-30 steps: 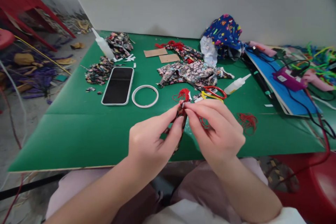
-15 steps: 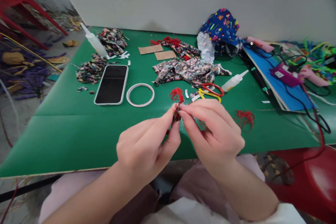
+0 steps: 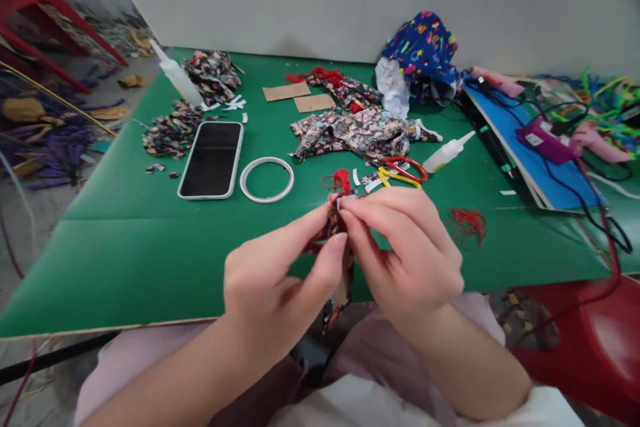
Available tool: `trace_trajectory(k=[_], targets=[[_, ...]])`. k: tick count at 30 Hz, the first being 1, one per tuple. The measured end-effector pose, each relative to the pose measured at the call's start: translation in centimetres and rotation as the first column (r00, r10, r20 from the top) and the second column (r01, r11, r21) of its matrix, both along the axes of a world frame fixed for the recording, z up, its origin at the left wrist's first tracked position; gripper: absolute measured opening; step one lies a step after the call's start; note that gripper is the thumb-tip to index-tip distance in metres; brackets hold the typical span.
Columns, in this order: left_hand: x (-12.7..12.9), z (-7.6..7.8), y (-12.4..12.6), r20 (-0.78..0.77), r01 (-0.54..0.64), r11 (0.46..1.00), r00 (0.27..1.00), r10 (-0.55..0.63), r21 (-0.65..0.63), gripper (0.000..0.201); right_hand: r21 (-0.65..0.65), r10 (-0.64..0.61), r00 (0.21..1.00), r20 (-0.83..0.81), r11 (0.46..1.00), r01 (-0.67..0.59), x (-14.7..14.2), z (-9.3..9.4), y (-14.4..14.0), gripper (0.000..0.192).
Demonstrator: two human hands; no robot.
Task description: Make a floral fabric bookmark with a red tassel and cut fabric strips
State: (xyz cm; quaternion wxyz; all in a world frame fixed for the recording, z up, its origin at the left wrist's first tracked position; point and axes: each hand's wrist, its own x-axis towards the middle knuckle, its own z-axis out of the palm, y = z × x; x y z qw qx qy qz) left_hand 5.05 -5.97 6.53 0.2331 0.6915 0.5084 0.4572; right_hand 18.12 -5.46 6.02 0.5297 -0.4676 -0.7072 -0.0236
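My left hand (image 3: 283, 273) pinches a narrow piece of dark floral fabric (image 3: 341, 293), which hangs down between my hands past the table edge. Thumb and forefinger of my right hand (image 3: 413, 250) close on the same fabric near its top end, where a small pale edge shows. Red thread (image 3: 341, 180) lies just beyond my fingertips; whether it is joined to the fabric I cannot tell. Scissors with red and yellow handles (image 3: 404, 169) rest beyond my right hand, near small fabric and white scraps. A white tape ring (image 3: 267, 180) lies ahead of my left hand.
On the green table (image 3: 140, 240) are a phone (image 3: 211, 160), glue bottles (image 3: 177, 77) (image 3: 447, 153), floral cloth (image 3: 357, 133), brown cards (image 3: 314, 103) and loose red thread (image 3: 467, 225). At right lie a blue folder (image 3: 540, 160) and a purple device (image 3: 545, 141) with cables.
The left thumb has lifted and shifted, and more of the floral fabric now shows hanging below my fingers. My right hand stays pinched in nearly the same place.
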Motion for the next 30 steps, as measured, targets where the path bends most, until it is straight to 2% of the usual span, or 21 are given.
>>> trace_trajectory(k=[4, 15, 20, 24, 30], targets=[[-0.16, -0.32, 0.17, 0.104, -0.065, 0.995, 0.992, 0.073, -0.076, 0.016, 0.045, -0.008, 0.998, 0.056, 0.999, 0.006, -0.32, -0.15, -0.06, 0.016], [0.43, 0.31, -0.44, -0.035, -0.209, 0.978, 0.977, 0.21, 0.018, 0.017, 0.038, 0.04, 0.998, 0.042, 0.998, -0.041, -0.45, -0.26, -0.45, 0.02], [0.39, 0.38, -0.54, -0.05, -0.194, 0.98, 0.979, 0.195, 0.035, 0.018, 0.059, 0.043, 0.999, 0.019, 0.997, -0.044, -0.48, -0.42, -0.41, 0.019], [0.26, 0.38, -0.25, -0.051, -0.161, 0.984, 0.985, 0.165, 0.076, 0.017, 0.019, 0.059, 0.998, 0.007, 0.998, -0.059, -0.4, -0.34, -0.36, 0.019], [0.07, 0.43, 0.12, -0.107, -0.16, 0.976, 0.979, 0.176, 0.145, 0.017, 0.025, 0.052, 0.999, -0.005, 0.998, -0.052, -0.46, -0.11, -0.31, 0.014]])
